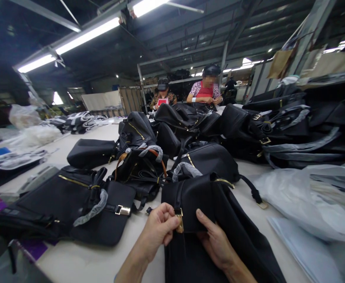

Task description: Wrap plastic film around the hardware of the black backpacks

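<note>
Left hand (160,226) pinches the rectangular gold metal clasp (180,224); right hand (216,243), beside that clasp, grips the smooth black bag flap (194,194). A slipping pinch might scratch the metal.

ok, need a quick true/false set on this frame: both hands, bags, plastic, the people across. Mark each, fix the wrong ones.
1. The left hand has its grip on the gold clasp of the near black bag. True.
2. The right hand holds a roll of tape. False: the right hand is at that bag's flap, thumb on top.
3. A bag with a gold zip lies left of the near one. True.
4. Only one bag is on the table. False: several lie on the pale table.
5. Translucent plastic lies to the right. True.
6. Both people across wear blue aprons. False: the aprons are red.
</note>
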`<action>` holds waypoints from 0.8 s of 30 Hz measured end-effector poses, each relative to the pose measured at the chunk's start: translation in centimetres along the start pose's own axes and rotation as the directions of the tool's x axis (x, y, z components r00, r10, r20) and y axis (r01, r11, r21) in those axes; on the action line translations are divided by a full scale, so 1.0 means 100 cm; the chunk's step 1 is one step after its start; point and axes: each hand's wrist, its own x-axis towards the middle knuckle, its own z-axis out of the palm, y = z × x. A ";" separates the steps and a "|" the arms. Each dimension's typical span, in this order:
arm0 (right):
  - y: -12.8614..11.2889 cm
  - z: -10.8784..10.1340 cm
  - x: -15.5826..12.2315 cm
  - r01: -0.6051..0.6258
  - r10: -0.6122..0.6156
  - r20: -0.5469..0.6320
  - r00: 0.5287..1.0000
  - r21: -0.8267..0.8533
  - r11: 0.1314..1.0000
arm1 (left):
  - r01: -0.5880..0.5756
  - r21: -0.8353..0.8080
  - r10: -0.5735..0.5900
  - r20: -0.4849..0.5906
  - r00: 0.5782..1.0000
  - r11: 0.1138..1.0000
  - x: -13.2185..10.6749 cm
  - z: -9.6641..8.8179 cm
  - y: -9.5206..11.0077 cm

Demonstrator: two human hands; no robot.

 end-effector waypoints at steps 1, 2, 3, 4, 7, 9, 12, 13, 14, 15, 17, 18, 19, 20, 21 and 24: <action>0.001 0.000 0.000 0.003 -0.003 -0.007 1.000 -0.002 1.000 | 0.001 -0.007 -0.001 0.002 1.000 1.000 0.000 -0.001 -0.001; 0.001 -0.001 0.001 0.007 -0.007 -0.015 1.000 -0.003 1.000 | 0.001 -0.012 -0.001 0.004 1.000 1.000 0.000 -0.001 -0.001; 0.002 -0.001 0.001 0.008 -0.008 -0.022 1.000 -0.003 1.000 | 0.000 -0.017 0.000 0.006 1.000 1.000 -0.001 -0.001 -0.001; 0.002 -0.002 0.001 0.008 -0.008 -0.030 1.000 -0.002 1.000 | -0.002 -0.020 0.003 0.006 1.000 1.000 -0.002 -0.001 -0.001; 0.002 -0.002 0.002 0.009 -0.009 -0.049 0.999 0.008 1.000 | -0.016 -0.021 0.016 0.001 1.000 1.000 -0.007 0.000 0.000; 0.002 -0.001 0.001 0.010 -0.009 -0.053 0.999 0.013 1.000 | -0.024 -0.015 0.024 -0.006 1.000 1.000 -0.010 0.002 0.001; 0.002 -0.002 0.001 -0.001 0.001 -0.033 0.999 0.010 1.000 | -0.036 -0.003 0.036 -0.029 0.999 0.999 -0.012 0.004 0.002; 0.002 -0.002 0.000 -0.007 0.007 -0.019 1.000 0.011 1.000 | -0.038 0.003 0.038 -0.039 0.999 0.999 -0.013 0.004 0.003; 0.002 -0.002 0.000 -0.012 0.012 -0.008 1.000 0.013 1.000 | -0.040 0.009 0.041 -0.050 0.998 0.999 -0.013 0.005 0.002; 0.002 -0.002 0.000 -0.013 0.013 0.001 1.000 0.014 1.000 | -0.043 0.017 0.044 -0.064 0.997 0.999 -0.013 0.005 0.002; 0.003 -0.001 0.001 -0.007 0.007 0.004 1.000 0.011 1.000 | -0.053 0.041 0.057 -0.102 0.993 0.998 -0.013 0.007 -0.001; 0.003 -0.001 0.001 -0.001 0.001 -0.003 1.000 0.008 1.000 | -0.058 0.058 0.065 -0.124 0.990 0.997 -0.014 0.009 -0.003; 0.003 -0.001 0.001 0.003 -0.003 -0.013 1.000 0.006 1.000 | -0.065 0.079 0.076 -0.146 0.986 0.995 -0.014 0.010 -0.005; 0.003 0.000 0.001 0.007 -0.007 -0.022 1.000 0.005 1.000 | -0.073 0.102 0.090 -0.167 0.982 0.992 -0.015 0.012 -0.007; 0.003 0.000 0.001 0.010 -0.009 -0.029 1.000 0.005 1.000 | -0.083 0.127 0.106 -0.187 0.977 0.988 -0.016 0.014 -0.009; 0.002 0.002 0.001 0.017 -0.017 -0.033 0.999 -0.001 1.000 | -0.115 0.189 0.157 -0.224 0.962 0.975 -0.022 0.018 -0.010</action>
